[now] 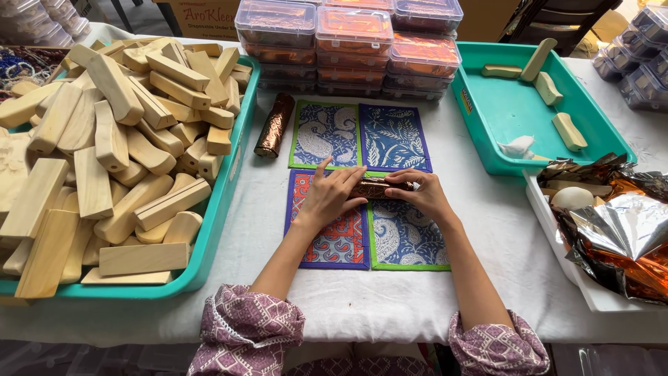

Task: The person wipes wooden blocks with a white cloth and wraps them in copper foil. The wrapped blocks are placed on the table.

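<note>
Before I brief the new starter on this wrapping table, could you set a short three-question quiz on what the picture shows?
1. True or false: both hands, left hand and right hand, rest on the foil-wrapped piece.
2. Which tray holds more wooden blocks: A, the left tray; B, the right tray?
3. What lies under the hands?

Key: 1. True. 2. A. 3. Four patterned cloth mats.

Foil-wrapped block (pixel 376 187), lying flat

Long, narrow block wrapped in shiny brown-copper foil. It lies crosswise on the patterned cloth mats (pixel 362 184), held at both ends between the left hand (pixel 332 195) and right hand (pixel 423 193).
</note>
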